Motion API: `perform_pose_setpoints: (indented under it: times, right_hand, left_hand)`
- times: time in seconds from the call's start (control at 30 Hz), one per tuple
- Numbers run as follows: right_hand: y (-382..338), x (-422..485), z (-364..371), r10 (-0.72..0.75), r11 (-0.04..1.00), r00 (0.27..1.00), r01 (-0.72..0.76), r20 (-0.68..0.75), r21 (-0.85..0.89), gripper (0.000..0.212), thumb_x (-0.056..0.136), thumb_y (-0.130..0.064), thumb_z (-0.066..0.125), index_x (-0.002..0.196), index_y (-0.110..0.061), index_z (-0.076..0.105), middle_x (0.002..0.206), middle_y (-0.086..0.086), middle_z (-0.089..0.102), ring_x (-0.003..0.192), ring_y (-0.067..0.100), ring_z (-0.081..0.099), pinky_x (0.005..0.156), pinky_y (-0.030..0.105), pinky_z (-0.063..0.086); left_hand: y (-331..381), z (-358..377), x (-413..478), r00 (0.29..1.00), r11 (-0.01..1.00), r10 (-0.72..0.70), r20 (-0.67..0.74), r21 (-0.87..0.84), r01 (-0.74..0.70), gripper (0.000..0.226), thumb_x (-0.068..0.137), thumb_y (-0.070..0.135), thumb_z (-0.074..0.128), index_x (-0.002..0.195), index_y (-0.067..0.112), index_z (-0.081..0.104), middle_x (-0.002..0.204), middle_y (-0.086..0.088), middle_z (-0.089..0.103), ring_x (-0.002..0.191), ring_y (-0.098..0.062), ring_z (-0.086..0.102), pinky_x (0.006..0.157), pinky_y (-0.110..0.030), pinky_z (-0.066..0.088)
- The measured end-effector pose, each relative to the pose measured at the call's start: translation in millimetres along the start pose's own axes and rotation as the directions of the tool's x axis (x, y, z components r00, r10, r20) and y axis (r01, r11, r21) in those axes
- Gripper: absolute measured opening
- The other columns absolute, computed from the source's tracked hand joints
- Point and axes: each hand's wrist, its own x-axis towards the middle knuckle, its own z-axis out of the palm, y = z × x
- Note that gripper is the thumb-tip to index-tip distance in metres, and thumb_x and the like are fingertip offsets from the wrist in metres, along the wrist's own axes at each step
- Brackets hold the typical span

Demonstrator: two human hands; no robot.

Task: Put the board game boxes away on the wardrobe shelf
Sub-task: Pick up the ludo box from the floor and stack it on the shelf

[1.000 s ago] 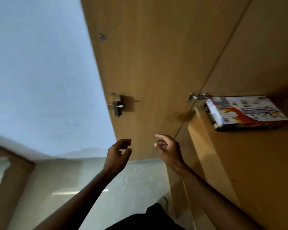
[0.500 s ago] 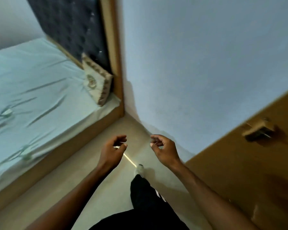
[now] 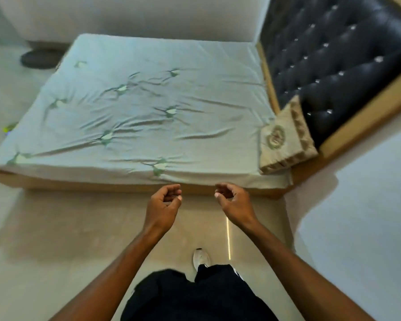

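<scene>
a home bedroom: a low bed [image 3: 134, 117] with a rumpled pale green sheet fills the far side, a black tufted headboard [image 3: 329, 61] at right, a beige cushion [image 3: 285, 140] against it, tiled floor [image 3: 56, 228] near.

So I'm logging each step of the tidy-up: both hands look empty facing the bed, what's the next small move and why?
Probably look toward the floor left of the bed. Both the left hand and right hand are empty with fingers loosely curled, and no box lies on the sheet. A small colourful object shows there, too blurred to identify.
</scene>
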Motion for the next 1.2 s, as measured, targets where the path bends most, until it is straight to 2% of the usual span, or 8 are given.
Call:
perform_pose_setpoints:
  times: [0.13, 0.2, 0.27, 0.47, 0.63, 0.9, 1.1, 1.2]
  right_hand:
    - [-43.2, 59.7, 58.9, -0.068, 0.996, 0.976, 0.079, 0.206, -0.047, 0.028, 0.087, -0.016, 0.067, 0.114, -0.02, 0.068, 0.096, -0.005, 0.071, 0.088, 0.006, 0.066, 0.079, 0.021, 0.055]
    - [-65.1, 88.7, 97.9, -0.112, 0.988, 0.945, 0.14, 0.307, -0.069, 0.028, 0.087, -0.015, 0.067, 0.114, -0.021, 0.068, 0.096, -0.005, 0.071, 0.087, 0.005, 0.066, 0.075, 0.015, 0.053]
    - [-88.8, 114.1, 141.5, -0.16, 0.972, 0.903, 0.214, 0.399, -0.095, 0.027, 0.087, -0.016, 0.067, 0.114, -0.02, 0.068, 0.097, -0.006, 0.071, 0.087, 0.003, 0.066, 0.072, 0.009, 0.049]
    - [-174.4, 173.1, 303.9, -0.258, 0.902, 0.755, 0.412, 0.603, -0.129, 0.028, 0.086, -0.017, 0.067, 0.114, -0.02, 0.068, 0.099, -0.008, 0.071, 0.086, 0.001, 0.066, 0.076, 0.017, 0.053]
    - [-244.0, 199.6, 416.3, -0.313, 0.876, 0.681, 0.477, 0.662, -0.076, 0.026, 0.086, -0.017, 0.067, 0.111, -0.02, 0.07, 0.096, -0.01, 0.071, 0.081, -0.002, 0.065, 0.07, 0.007, 0.048]
    - [-349.2, 234.5, 610.1, -0.337, 0.837, 0.513, 0.547, 0.789, 0.002, 0.023, 0.086, -0.015, 0.066, 0.108, -0.021, 0.07, 0.095, -0.011, 0.071, 0.082, -0.003, 0.064, 0.07, 0.005, 0.046]
    - [-420.2, 280.0, 750.5, -0.347, 0.842, 0.495, 0.539, 0.797, 0.032, 0.02, 0.087, -0.017, 0.066, 0.107, -0.018, 0.071, 0.092, -0.01, 0.071, 0.079, -0.003, 0.064, 0.067, 0.004, 0.047]
    - [-462.2, 304.9, 820.3, -0.338, 0.832, 0.468, 0.554, 0.816, 0.027, 0.019, 0.088, -0.018, 0.065, 0.107, -0.019, 0.071, 0.089, -0.013, 0.069, 0.078, -0.006, 0.063, 0.067, 0.004, 0.046]
  left_hand:
    - [-17.1, -56.1, 32.0, 0.979, 0.995, -0.089, -0.185, -0.063, 0.079, 0.028, 0.088, 0.008, 0.065, 0.112, 0.023, 0.067, 0.099, 0.006, 0.071, 0.09, -0.006, 0.066, 0.076, -0.017, 0.055]
    - [-28.5, -88.3, 49.0, 0.953, 0.989, -0.131, -0.274, -0.097, 0.108, 0.028, 0.088, 0.01, 0.065, 0.112, 0.024, 0.067, 0.099, 0.007, 0.072, 0.091, -0.005, 0.066, 0.079, -0.022, 0.056]
    - [-38.7, -123.3, 63.0, 0.914, 0.983, -0.167, -0.37, -0.136, 0.124, 0.028, 0.089, 0.01, 0.065, 0.112, 0.025, 0.067, 0.099, 0.009, 0.071, 0.091, -0.004, 0.066, 0.078, -0.019, 0.054]
    - [-77.1, -265.0, 108.5, 0.775, 0.963, -0.256, -0.577, -0.225, 0.151, 0.027, 0.089, 0.009, 0.064, 0.111, 0.024, 0.068, 0.098, 0.009, 0.071, 0.091, -0.005, 0.066, 0.071, -0.011, 0.051]
    - [-95.8, -370.8, 140.3, 0.688, 0.957, -0.28, -0.669, -0.249, 0.147, 0.026, 0.087, 0.01, 0.065, 0.103, 0.031, 0.068, 0.095, 0.007, 0.073, 0.084, -0.005, 0.066, 0.068, -0.01, 0.048]
    - [-127.9, -538.7, 192.4, 0.565, 0.944, -0.33, -0.756, -0.277, 0.18, 0.026, 0.089, 0.01, 0.063, 0.111, 0.023, 0.068, 0.098, 0.008, 0.072, 0.089, -0.006, 0.067, 0.072, -0.01, 0.05]
    - [-163.8, -669.2, 251.0, 0.506, 0.934, -0.357, -0.785, -0.281, 0.221, 0.025, 0.087, 0.008, 0.064, 0.108, 0.021, 0.069, 0.095, 0.007, 0.073, 0.087, -0.006, 0.068, 0.077, -0.018, 0.051]
    - [-173.5, -739.0, 281.8, 0.46, 0.925, -0.378, -0.803, -0.305, 0.228, 0.025, 0.087, 0.007, 0.065, 0.106, 0.022, 0.069, 0.094, 0.007, 0.073, 0.085, -0.005, 0.067, 0.075, -0.016, 0.051]
